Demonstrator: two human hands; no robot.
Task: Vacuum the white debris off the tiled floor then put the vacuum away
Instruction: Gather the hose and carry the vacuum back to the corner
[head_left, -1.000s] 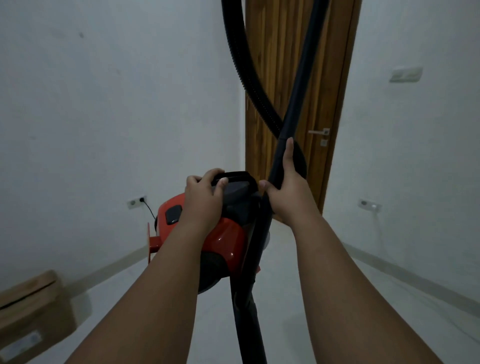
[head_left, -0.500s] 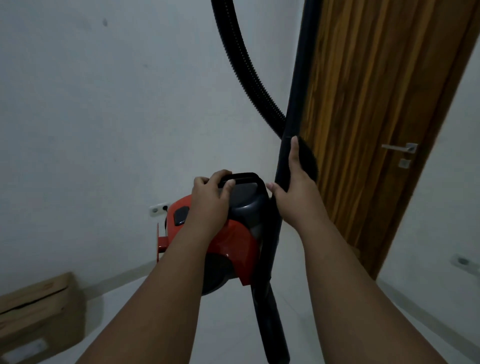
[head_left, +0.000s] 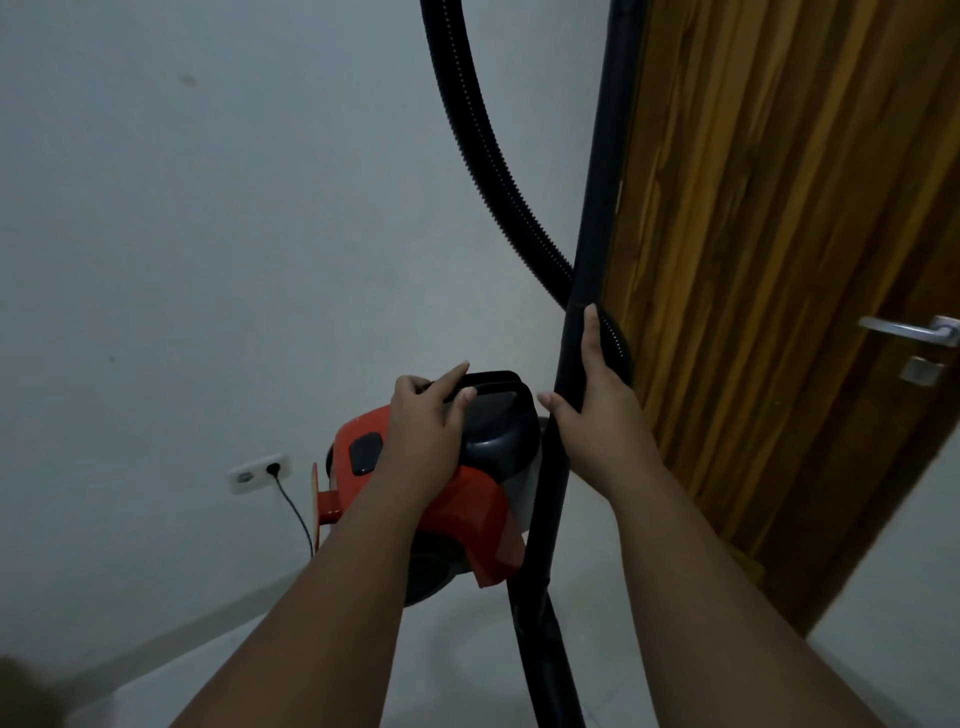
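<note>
Left hand grips the red vacuum by its black loop handle; right hand clasps the smooth wand.

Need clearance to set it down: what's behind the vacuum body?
A white wall with a socket, black cord plugged in. The cord's lower end is hidden by the left forearm.

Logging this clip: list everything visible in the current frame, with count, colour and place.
vacuum body: 1, red and dark grey, centre
carry handle: 1, black, atop the body
hose: 1, black, ribbed, curving down from the top
wand: 1, dark, near upright, centre-right
door: 1, brown wood, right
door lever: 1, silver, far right
wall socket: 1, white, low left
cord: 1, black, plugged into socket
floor: pale, bottom
left hand: grips carry handle
right hand: holds wand
</note>
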